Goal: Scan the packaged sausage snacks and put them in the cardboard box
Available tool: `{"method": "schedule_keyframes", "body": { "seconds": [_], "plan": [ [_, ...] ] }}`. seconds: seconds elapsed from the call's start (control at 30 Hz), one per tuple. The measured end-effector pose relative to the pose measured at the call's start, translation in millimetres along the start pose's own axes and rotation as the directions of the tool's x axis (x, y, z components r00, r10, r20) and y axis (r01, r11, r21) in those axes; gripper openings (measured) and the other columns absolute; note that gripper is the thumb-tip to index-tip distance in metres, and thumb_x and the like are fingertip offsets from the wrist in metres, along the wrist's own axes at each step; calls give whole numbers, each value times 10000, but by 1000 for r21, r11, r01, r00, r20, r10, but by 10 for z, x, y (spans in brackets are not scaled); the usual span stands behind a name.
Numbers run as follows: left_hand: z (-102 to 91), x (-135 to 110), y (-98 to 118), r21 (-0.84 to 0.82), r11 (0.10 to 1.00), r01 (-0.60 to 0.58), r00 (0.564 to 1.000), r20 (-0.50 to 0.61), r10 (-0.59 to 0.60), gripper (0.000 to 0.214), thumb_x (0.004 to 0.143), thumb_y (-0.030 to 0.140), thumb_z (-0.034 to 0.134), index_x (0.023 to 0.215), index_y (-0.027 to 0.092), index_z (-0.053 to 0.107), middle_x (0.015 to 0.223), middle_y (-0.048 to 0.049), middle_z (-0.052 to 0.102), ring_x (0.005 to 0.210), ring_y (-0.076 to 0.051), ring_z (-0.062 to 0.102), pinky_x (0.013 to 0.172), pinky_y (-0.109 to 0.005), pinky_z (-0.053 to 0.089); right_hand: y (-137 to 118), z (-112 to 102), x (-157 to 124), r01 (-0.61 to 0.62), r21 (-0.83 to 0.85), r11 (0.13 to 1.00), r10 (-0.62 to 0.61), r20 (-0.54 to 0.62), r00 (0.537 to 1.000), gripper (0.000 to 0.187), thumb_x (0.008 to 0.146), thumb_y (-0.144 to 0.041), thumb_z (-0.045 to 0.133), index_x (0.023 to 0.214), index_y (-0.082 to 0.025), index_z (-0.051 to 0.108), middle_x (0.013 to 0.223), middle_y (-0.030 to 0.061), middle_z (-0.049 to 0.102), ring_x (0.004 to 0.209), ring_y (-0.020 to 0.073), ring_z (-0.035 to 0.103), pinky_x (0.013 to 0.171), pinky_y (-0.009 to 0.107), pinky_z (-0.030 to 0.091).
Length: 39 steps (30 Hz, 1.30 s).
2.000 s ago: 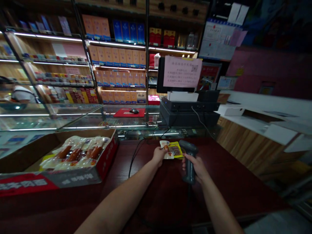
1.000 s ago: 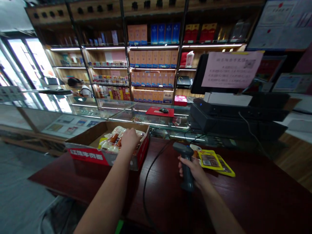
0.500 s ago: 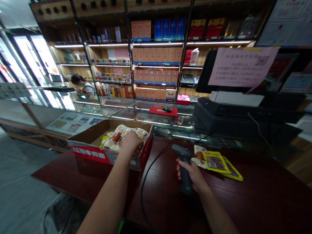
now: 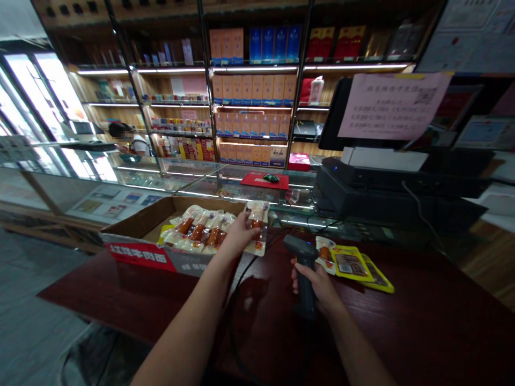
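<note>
My left hand (image 4: 241,234) is closed on a clear-and-white vacuum pack of brown meat (image 4: 257,217), held upright just past the right side of a cardboard box (image 4: 139,254). Inside that box lie several similar meat packs (image 4: 197,231) and a bit of yellow packaging. My right hand (image 4: 316,284) grips the handle of a dark grey barcode scanner (image 4: 306,279), its head tilted up to the left. Beyond the scanner, on the dark red table, rest another meat pack (image 4: 325,253) and yellow snack packets (image 4: 352,262), partly overlapping.
A black cable (image 4: 237,300) runs over the table (image 4: 273,332). Behind stands a glass counter (image 4: 201,185) with a mouse (image 4: 271,178) on a red mat. At right are a monitor (image 4: 333,118) and dark machines (image 4: 362,198). A person (image 4: 137,142) is at the far left counter.
My left hand has lifted one meat pack out of the box and carried it right, past the box's edge. My right hand keeps the scanner in nearly the same place.
</note>
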<state>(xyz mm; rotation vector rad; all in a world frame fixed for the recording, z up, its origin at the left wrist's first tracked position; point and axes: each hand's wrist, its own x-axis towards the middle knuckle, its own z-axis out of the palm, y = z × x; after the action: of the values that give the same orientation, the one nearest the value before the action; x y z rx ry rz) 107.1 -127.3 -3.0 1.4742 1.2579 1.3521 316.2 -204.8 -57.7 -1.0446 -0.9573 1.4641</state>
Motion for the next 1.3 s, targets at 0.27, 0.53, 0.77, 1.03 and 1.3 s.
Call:
{"method": "schedule_keyframes", "body": {
  "seconds": [0.27,0.53,0.77,1.03,1.3],
  "plan": [
    [235,-52,-700,181,968,177,972,122,-200,301,578,16,615,842,133,533,708,-2,610,633,-119,574,591,-219,450,-34,19,-4,22,1,1000,-22,3,1000,352,609,-376,711,836,-148,568,542,-28,589,402,114,540,385,238,465],
    [237,-71,-631,120,975,186,964,169,-205,282,561,41,641,793,128,507,627,31,559,558,-89,526,512,-183,406,-20,13,-9,47,-26,999,-46,38,998,312,619,-389,699,776,-157,562,538,-33,585,402,114,535,386,242,465],
    [248,-86,-631,117,976,186,968,148,-202,255,559,46,637,770,128,520,662,10,578,579,-104,542,537,-206,417,-46,31,-17,17,-48,999,-17,0,1000,322,603,-391,700,771,-154,559,529,-29,585,401,117,538,386,245,469],
    [311,-101,-605,-193,931,310,943,184,-276,304,482,101,726,728,119,549,610,-7,613,511,-120,562,518,-236,439,-49,25,3,7,-2,1000,-7,-17,1000,343,598,-378,706,815,-150,570,521,-32,581,399,118,542,377,233,462],
    [949,-99,-491,-411,784,466,873,357,-332,327,480,191,760,731,103,571,557,-24,615,482,-145,578,523,-281,469,-378,-182,-145,57,13,998,-56,-88,995,300,616,-367,697,792,-149,591,531,-26,603,399,113,549,380,226,473]
  ]
}}
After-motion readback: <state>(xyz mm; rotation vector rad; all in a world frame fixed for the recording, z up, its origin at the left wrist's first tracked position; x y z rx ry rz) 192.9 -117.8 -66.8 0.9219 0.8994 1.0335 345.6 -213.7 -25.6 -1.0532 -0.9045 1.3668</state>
